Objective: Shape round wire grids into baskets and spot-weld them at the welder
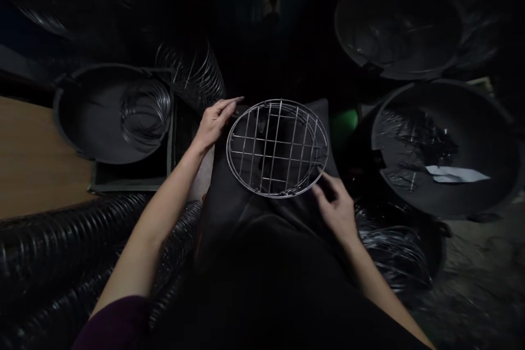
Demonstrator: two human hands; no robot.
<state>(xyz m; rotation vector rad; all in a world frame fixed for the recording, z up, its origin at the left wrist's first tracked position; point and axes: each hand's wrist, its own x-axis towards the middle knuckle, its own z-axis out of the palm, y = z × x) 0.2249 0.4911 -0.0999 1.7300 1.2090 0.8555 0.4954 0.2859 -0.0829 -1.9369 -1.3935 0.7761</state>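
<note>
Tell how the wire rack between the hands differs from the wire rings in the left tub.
The rack has crossing bars; no bars show across the rings. The rack is by the right hand, while the rings lie in the tub. Both are round and wiry.

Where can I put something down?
The wooden surface looks bare between the picture's left edge, the left basin and the dark coils. That basin also has bare floor left of its wire loops. The right basin is crowded on its left with wire pieces.
</note>
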